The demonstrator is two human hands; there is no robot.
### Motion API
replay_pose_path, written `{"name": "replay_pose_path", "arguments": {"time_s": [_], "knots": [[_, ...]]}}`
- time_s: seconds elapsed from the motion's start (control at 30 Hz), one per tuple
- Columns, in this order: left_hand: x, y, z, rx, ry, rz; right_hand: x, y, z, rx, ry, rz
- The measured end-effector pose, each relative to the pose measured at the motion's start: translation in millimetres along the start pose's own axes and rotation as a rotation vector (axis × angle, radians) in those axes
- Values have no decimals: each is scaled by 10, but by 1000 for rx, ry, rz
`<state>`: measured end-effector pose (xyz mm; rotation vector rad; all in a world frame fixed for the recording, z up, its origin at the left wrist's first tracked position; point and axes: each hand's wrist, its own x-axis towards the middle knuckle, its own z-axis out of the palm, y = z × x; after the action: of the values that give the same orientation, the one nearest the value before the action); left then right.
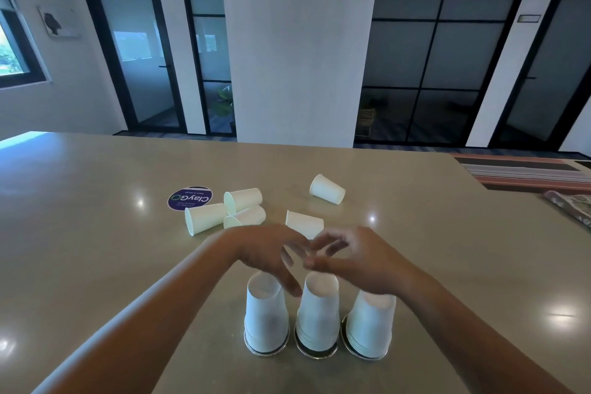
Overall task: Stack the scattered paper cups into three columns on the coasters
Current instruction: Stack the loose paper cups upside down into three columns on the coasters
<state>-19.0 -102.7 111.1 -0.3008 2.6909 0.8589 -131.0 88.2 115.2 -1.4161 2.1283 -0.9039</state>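
Observation:
Three columns of upside-down white paper cups stand on dark round coasters near the table's front: a left column (266, 318), a middle column (318, 317) and a right column (370, 325). My left hand (271, 251) hovers above the left and middle columns, fingers spread, holding nothing. My right hand (355, 259) hovers over the middle and right columns, fingers loosely curled and empty. Beyond the hands, several loose cups lie on their sides: one (204, 217), two more (243, 200) (248, 217) beside it, one (303, 223) just behind my fingers, and one (327, 189) farther back.
A round purple sticker (190, 198) lies on the beige table (96, 233) behind the loose cups. A striped mat (527, 174) and a patterned item (572, 206) lie at the far right. A white pillar and glass doors stand beyond the table.

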Motion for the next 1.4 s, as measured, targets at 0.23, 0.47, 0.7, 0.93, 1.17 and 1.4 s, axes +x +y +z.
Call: {"name": "replay_pose_path", "arguments": {"time_s": [0.23, 0.47, 0.7, 0.93, 1.17, 1.4], "knots": [[109, -500, -198, -195, 476, -109, 745, 460, -143, -46, 122, 90], [467, -1076, -24, 169, 708, -306, 1318, 771, 92, -538, 25, 94], [624, -1322, 108, 185, 696, -433, 1716, 877, 137, -658, -129, 81], [530, -1432, 132, 135, 761, -424, 2082, 994, 165, -642, 6, 251], [448, -1454, 225, 39, 843, -397, 2019, 1109, 250, -291, -25, 250], [307, -1224, 60, -706, 850, -235, 1484, 1027, -238, 138, -24, 165]]}}
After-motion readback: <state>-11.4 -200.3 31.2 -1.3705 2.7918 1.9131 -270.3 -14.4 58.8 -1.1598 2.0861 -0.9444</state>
